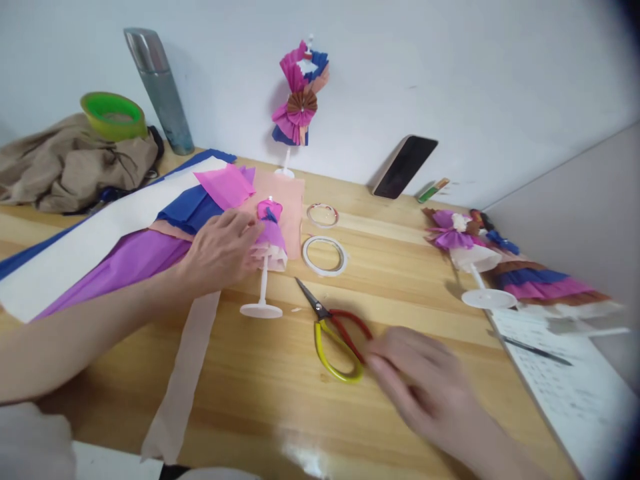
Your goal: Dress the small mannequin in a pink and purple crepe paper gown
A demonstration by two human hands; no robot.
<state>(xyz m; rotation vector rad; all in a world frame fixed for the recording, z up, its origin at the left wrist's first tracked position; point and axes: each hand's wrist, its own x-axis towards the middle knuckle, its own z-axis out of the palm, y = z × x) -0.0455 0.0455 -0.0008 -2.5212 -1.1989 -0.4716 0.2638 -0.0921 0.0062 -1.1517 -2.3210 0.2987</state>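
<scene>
A small white dress form (263,283) stands upright on its round base, dressed in a pink top, a blue knot and a purple crepe paper skirt (273,237) with a whitish frill. My left hand (220,247) closes its fingers at the left side of that skirt; the fingertips are partly hidden. From under that wrist a pale crepe paper strip (185,380) runs down toward the table's near edge. My right hand (420,380), blurred, has thumb and fingers pinched at the red handle of the scissors (320,309), which lie flat with blades nearly closed.
Crepe paper sheets (125,267) cover the left side. Tape rolls (324,256) lie behind the scissors. Further back are a dressed form (300,100), a phone (405,167) and a bottle (163,93). Other dressed forms (483,267) and a written sheet (555,387) are on the right.
</scene>
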